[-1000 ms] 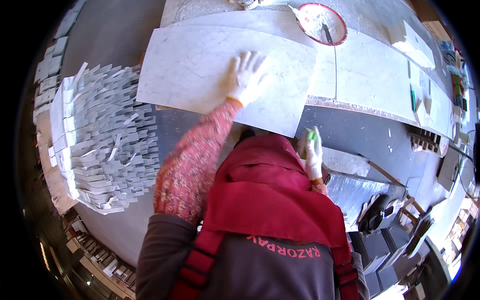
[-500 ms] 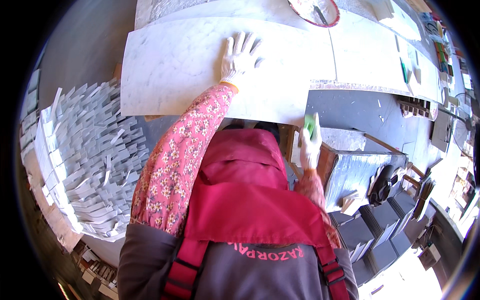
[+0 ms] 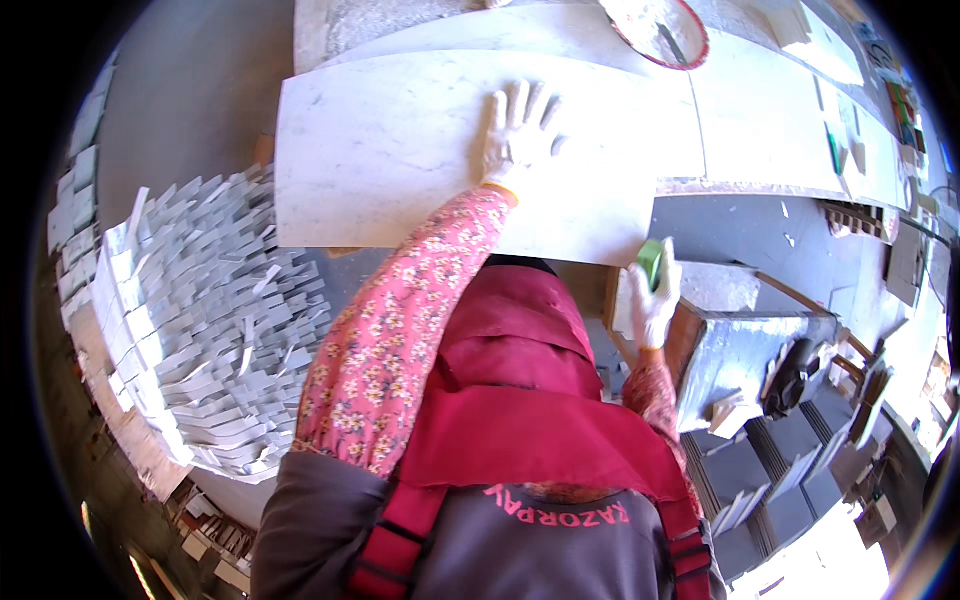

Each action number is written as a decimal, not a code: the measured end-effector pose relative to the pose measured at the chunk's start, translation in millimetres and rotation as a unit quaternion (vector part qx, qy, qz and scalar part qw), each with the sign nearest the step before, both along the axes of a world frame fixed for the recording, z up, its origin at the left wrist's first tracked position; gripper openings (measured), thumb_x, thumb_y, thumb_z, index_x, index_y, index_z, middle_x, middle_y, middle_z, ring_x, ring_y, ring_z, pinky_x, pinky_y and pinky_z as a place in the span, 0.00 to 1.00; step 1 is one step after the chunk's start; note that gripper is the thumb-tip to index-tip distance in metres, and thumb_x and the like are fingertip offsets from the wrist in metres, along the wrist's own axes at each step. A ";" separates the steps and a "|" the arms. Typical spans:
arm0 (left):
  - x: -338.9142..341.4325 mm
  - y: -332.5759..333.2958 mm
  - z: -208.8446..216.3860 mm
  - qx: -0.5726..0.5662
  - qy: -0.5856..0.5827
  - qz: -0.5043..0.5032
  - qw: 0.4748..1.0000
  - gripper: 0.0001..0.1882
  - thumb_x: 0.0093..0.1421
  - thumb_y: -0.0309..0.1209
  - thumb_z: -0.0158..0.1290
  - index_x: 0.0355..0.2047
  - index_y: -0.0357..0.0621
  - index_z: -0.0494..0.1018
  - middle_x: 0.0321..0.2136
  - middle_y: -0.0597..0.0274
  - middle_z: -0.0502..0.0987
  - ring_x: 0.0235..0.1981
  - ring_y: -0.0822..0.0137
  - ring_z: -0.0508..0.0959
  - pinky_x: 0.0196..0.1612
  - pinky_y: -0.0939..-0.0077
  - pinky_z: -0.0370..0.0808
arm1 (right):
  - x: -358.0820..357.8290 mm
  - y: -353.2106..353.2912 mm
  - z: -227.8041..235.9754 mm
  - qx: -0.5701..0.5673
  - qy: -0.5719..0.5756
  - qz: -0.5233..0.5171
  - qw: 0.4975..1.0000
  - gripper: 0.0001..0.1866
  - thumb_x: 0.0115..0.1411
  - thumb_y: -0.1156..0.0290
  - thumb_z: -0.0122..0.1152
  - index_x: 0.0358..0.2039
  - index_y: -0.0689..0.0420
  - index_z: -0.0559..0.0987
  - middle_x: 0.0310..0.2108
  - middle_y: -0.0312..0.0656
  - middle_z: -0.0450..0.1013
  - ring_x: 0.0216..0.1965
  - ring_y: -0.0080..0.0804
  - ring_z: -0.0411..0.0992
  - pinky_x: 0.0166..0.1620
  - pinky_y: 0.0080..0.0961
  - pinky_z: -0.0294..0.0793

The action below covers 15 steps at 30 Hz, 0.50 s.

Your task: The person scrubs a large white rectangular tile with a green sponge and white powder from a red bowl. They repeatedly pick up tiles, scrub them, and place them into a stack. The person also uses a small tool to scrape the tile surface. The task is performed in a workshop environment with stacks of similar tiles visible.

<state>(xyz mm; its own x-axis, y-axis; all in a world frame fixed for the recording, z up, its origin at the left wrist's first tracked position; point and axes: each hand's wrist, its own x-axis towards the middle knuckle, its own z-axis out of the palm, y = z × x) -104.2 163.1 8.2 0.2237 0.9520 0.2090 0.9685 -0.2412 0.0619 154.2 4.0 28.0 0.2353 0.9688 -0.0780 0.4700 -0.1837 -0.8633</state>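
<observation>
My left hand (image 3: 520,135), in a white knit glove, lies flat with fingers spread on a large white slab with faint grey veins (image 3: 390,150). Its floral pink sleeve reaches across the slab's near edge. At the slab's near right corner, my right hand (image 3: 655,300), gloved too, grips a small green block (image 3: 650,262) between thumb and fingers. The block is against or very close to the slab's edge; contact cannot be made out for certain. Bright glare washes out the slab's right part.
A red-rimmed round basin (image 3: 660,30) stands beyond the slab. Many narrow grey-white strips (image 3: 220,330) are stacked at the left. On the right are a plastic-wrapped crate (image 3: 745,355) and stacks of dark grey tiles (image 3: 770,455). More white slabs (image 3: 760,130) lie at the far right.
The whole view has shifted, so everything sits a little further right and lower. The left hand keeps its place on the slab. The right hand with the green block stays by the corner.
</observation>
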 end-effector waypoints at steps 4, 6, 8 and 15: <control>6.5 1.5 12.1 0.003 -0.006 -0.001 1.000 0.29 0.65 0.51 0.43 0.62 0.53 0.67 0.65 0.54 0.61 0.66 0.45 0.58 0.67 0.41 0.50 | -11.0 96.9 3.9 0.062 -0.046 -0.010 0.997 0.31 0.56 0.71 0.67 0.61 0.58 0.72 0.40 0.46 0.70 0.41 0.36 0.70 0.47 0.31 0.70; 6.1 3.4 15.4 -0.010 -0.017 0.002 1.000 0.29 0.65 0.51 0.42 0.62 0.53 0.67 0.65 0.54 0.61 0.66 0.45 0.58 0.67 0.41 0.49 | -4.8 88.5 -4.9 0.021 0.038 -0.019 0.999 0.30 0.59 0.71 0.66 0.62 0.59 0.70 0.41 0.44 0.70 0.40 0.34 0.69 0.47 0.29 0.69; -0.8 -2.5 12.8 -0.006 -0.018 0.012 1.000 0.29 0.65 0.52 0.42 0.62 0.53 0.67 0.65 0.53 0.61 0.66 0.44 0.57 0.67 0.41 0.48 | 6.5 43.9 -12.6 0.000 0.063 0.030 0.998 0.32 0.59 0.75 0.64 0.64 0.59 0.67 0.44 0.40 0.69 0.43 0.30 0.68 0.50 0.28 0.70; 1.9 -3.0 23.4 0.002 -0.095 0.001 0.995 0.31 0.58 0.51 0.54 0.59 0.51 0.69 0.62 0.50 0.65 0.64 0.43 0.60 0.65 0.39 0.53 | -3.6 85.1 -14.7 0.048 -0.022 0.017 0.998 0.34 0.56 0.73 0.66 0.64 0.58 0.69 0.42 0.45 0.69 0.43 0.35 0.69 0.48 0.31 0.69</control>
